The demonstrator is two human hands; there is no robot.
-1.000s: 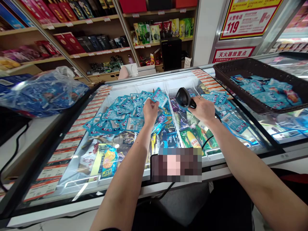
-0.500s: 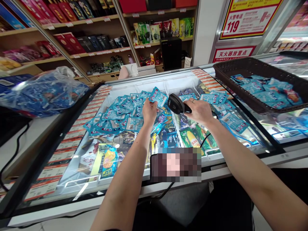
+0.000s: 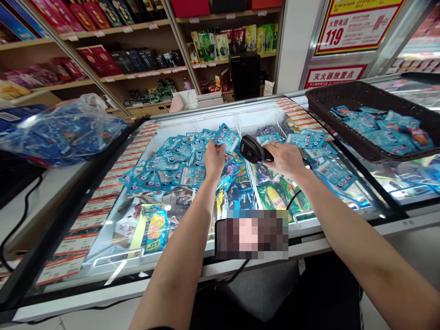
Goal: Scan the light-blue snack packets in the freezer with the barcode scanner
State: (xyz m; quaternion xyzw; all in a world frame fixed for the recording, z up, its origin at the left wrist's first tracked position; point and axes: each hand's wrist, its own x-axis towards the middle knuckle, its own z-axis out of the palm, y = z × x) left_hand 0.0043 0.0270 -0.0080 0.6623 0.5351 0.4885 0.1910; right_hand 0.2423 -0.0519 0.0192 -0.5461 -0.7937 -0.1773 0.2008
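Between the thumb and fingers of my left hand is a blue snack packet, its barcode side facing up. My right hand is wrapped round the handle of a black barcode scanner, whose head points left at the packet, a small gap apart. Many similar blue packets lie in a loose heap left of my left hand, on the glass top of a chest freezer. More blue packets are spread to the right of the scanner.
A dark brown woven basket holding blue packets stands at the right. At the left sits a clear plastic bag full of blue packets. A phone-like device with a blurred screen rests at the front edge. Stocked shelves stand behind.
Hardly anything differs. The blue packet in my left hand has tilted slightly, while the scanner stays almost in place.
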